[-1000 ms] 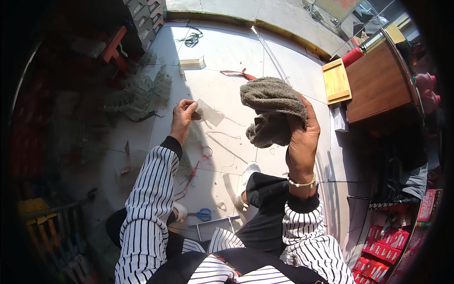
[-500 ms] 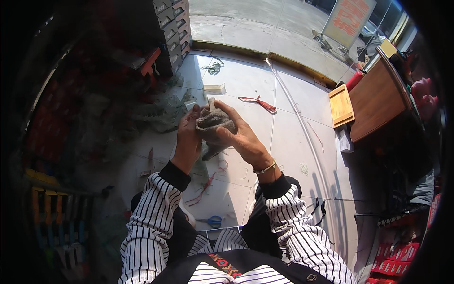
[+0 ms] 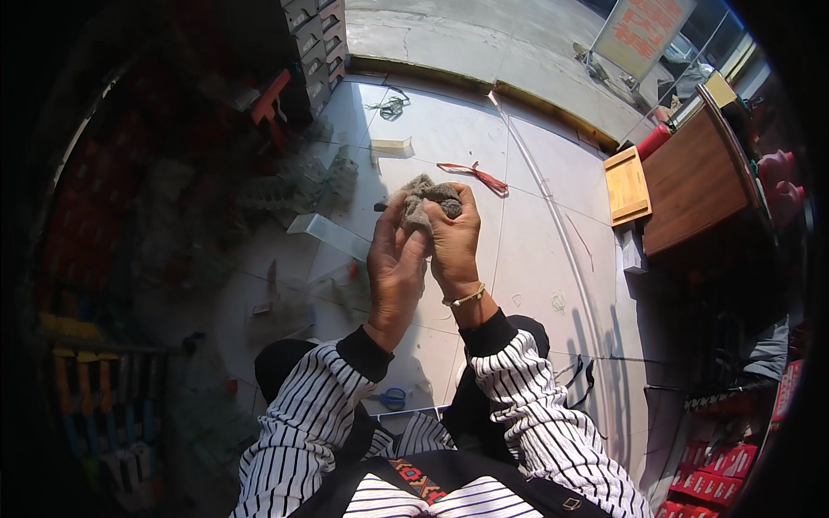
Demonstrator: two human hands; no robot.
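Observation:
A crumpled grey-brown cloth (image 3: 420, 192) is bunched up between my two hands, above the tiled floor. My left hand (image 3: 397, 263) wraps its fingers round the cloth's left side. On the other side my right hand (image 3: 455, 237), with a beaded bracelet at the wrist, grips the cloth with bent fingers and thumb. A darker grey lump of it pokes out between the right thumb and forefinger. Whether anything is folded inside the cloth is hidden.
Red ties (image 3: 475, 177) and a tangle of green string (image 3: 393, 105) lie on the floor ahead. Clear plastic strips (image 3: 332, 235) lie at left. Blue-handled scissors (image 3: 393, 398) rest near my feet. A long white pole (image 3: 540, 186) runs along the right, near a wooden cabinet (image 3: 699, 181).
Both hands have come closer together and turned, squeezing the cloth into a tighter bundle. My left hand has moved right and now covers more of it.

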